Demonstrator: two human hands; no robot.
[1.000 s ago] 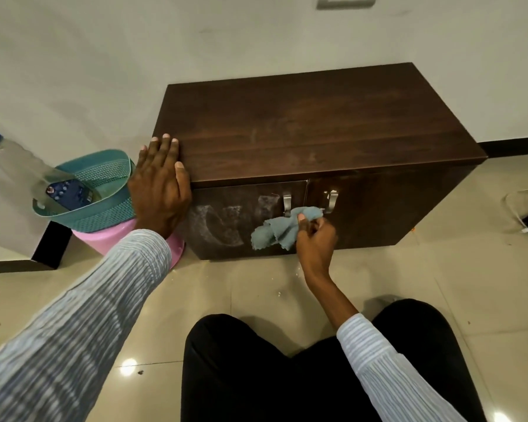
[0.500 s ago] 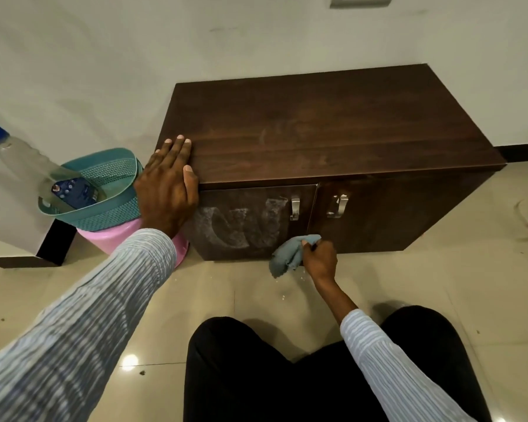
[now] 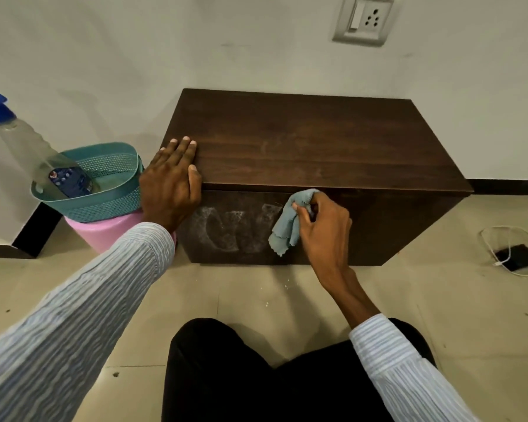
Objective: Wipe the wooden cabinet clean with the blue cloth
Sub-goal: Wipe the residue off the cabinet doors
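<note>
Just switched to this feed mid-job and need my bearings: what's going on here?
A person is crouched in front of a low wooden cabinet, cleaning its front. The right hand grips a blue cloth against the door, beside a patch of white foamy smears not yet wiped off. The left hand rests flat on the cabinet's top left corner. A spray bottle stands in a teal basket to the left.

Smeared dark-wood cabinet point(image 3: 302, 147), soft cloth point(image 3: 290, 222), glossy floor tiles point(image 3: 256, 293)

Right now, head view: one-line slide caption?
Right hand holds blue cloth against smeared cabinet front; left hand braces the top.
</note>
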